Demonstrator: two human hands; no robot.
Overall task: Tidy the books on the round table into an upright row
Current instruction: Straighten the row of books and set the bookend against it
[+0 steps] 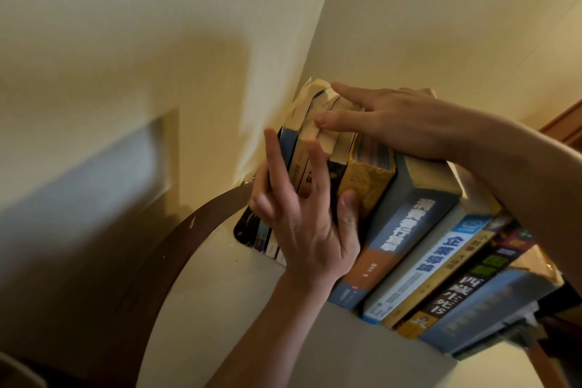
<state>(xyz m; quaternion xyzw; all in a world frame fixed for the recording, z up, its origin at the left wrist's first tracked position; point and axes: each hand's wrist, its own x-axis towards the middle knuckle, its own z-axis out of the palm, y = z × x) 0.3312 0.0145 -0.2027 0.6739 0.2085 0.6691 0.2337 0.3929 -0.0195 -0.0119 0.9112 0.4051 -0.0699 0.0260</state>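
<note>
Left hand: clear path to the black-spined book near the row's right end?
Probably yes: the black-spined book shows its spine uncovered, and the right hand rests atop the row, not before it. The left hand must first leave the leftmost books.

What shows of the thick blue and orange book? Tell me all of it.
The thick book stands upright mid-row on the round table, spine toward the camera. The spine is grey-blue with large white characters, then an orange band, then blue at the foot; the page block on top is yellowed. A yellow book flanks its left, a white and blue book its right. The right hand lies over the tops beside it; the left hand overlaps its lower edge, contact unclear.
</note>
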